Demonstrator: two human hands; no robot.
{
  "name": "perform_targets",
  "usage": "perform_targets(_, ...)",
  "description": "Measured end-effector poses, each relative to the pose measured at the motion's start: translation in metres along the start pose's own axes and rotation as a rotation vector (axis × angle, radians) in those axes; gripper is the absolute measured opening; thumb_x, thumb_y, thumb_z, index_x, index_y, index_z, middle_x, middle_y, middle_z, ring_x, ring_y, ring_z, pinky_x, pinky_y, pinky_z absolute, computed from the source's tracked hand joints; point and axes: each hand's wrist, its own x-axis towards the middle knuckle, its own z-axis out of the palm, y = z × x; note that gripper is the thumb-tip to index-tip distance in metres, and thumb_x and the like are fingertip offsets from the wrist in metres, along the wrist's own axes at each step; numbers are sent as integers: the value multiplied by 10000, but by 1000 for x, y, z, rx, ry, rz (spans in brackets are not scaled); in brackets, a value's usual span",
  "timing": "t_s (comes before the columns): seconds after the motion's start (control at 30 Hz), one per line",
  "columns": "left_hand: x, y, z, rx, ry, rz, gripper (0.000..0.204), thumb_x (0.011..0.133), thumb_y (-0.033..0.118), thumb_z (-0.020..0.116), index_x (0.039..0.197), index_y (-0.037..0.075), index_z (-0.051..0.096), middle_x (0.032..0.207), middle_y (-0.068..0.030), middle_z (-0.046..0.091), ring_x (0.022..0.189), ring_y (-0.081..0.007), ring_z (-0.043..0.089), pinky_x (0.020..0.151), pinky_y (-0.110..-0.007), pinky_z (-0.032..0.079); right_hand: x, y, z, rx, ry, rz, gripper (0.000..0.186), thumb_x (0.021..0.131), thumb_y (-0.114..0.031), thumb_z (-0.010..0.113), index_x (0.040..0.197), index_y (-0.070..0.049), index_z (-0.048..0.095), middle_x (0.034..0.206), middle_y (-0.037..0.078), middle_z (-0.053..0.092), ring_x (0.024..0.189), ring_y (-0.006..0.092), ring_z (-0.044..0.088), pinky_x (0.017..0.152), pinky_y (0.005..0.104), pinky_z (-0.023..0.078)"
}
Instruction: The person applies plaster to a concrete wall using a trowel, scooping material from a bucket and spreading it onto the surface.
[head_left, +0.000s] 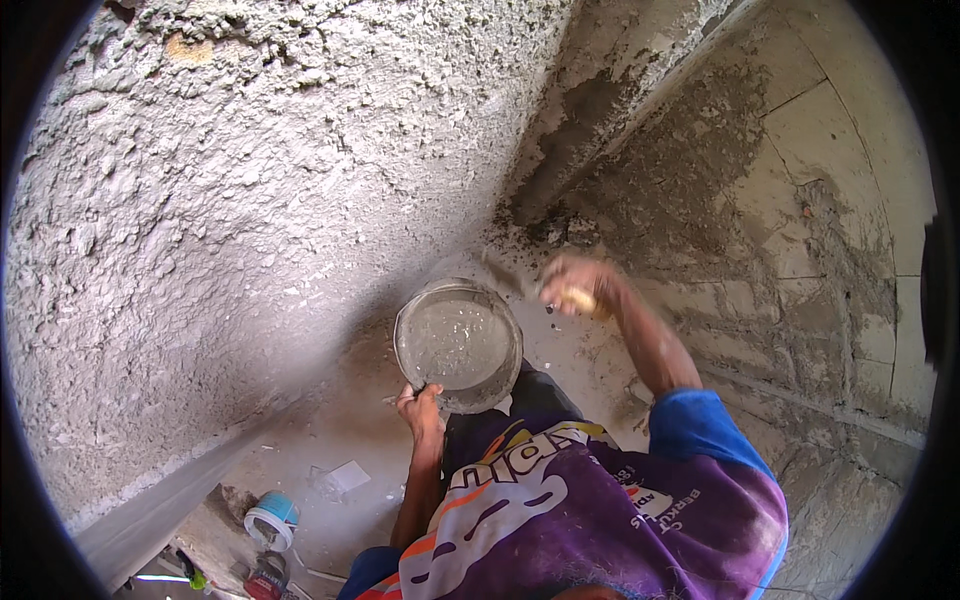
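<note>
My left hand [420, 405] grips the lower-left rim of a round, dirty bucket [500, 380] held at my front, with wet grey mortar [450, 335] inside. My right hand [578, 282], blurred, is closed on the pale yellow handle of a trowel [510, 275]; its grey, smeared blade points up-left, just beyond the bucket's upper-right side. A rough, plastered wall [250, 170] fills the upper left.
A darker, damp corner [550, 180] runs up beside the rough wall. At right is a mortar-smeared tiled surface [800, 250]. The dusty floor [330, 430] holds a white scrap [345, 475], a blue-and-white pail [270, 520] and a red container [265, 575].
</note>
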Motion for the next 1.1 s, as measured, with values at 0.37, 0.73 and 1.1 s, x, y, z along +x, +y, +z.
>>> perform_targets(0.37, 8, -4, -13, -2, 27, 16, 280, 589, -44, 542, 866, -25, 579, 754, -34, 569, 658, -131, 513, 610, -246, 404, -144, -155, 21, -1357, 732, -146, 276, 811, -265, 583, 957, -31, 589, 761, 119, 609, 706, 182, 596, 610, 297, 510)
perform_targets(0.73, 14, -15, 19, -33, -77, 41, 296, 583, -14, 578, 879, -1, 580, 769, -31, 572, 619, -120, 505, 490, -223, 357, 46, 78, 113, -1511, 172, -190, 252, 730, -278, 545, 789, -46, 625, 714, 153, 631, 705, 311, 630, 622, 397, 508)
perform_targets(1.1, 6, -2, 1, 54, 104, -133, 286, 609, -67, 559, 891, -35, 591, 811, -38, 595, 692, -135, 537, 672, -239, 420, 45, 82, 37, -494, -115, -226, 239, 713, -251, 641, 759, -30, 562, 605, 126, 580, 498, 227, 562, 433, 317, 461)
